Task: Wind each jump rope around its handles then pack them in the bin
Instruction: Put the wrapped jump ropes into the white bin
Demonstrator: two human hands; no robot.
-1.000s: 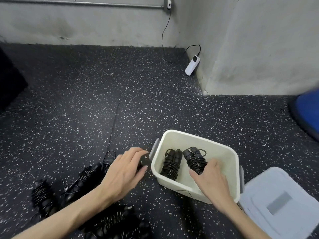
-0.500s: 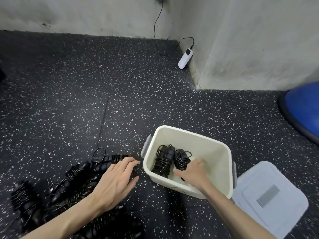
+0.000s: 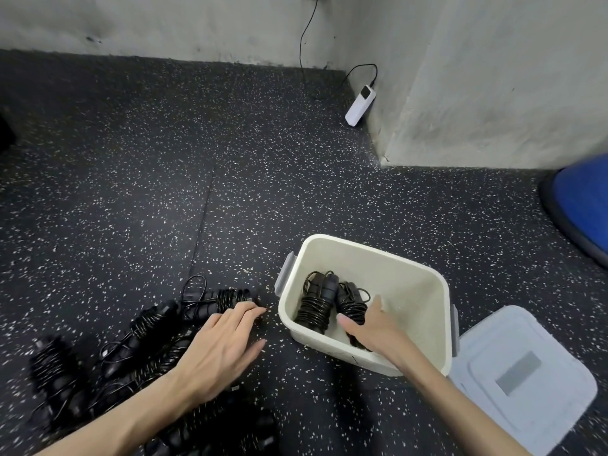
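1. Head view: I can read no writing or brand anywhere.
2. My right hand (image 3: 375, 327) reaches into the cream plastic bin (image 3: 424, 327) at 5 o'clock, fingers curled on the right of two wound black jump ropes (image 3: 317, 302).
3. My left hand (image 3: 223, 347), fingers straight, rests on coiled ropes (image 3: 144, 324) on the speckled rubber floor (image 3: 138, 179) at 7 o'clock.
4. A pale blue-grey lid (image 3: 523, 376) lies just right of the bin.

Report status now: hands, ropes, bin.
Left hand open over floor ropes. Right hand in bin, on second bundle. Nothing blocking.
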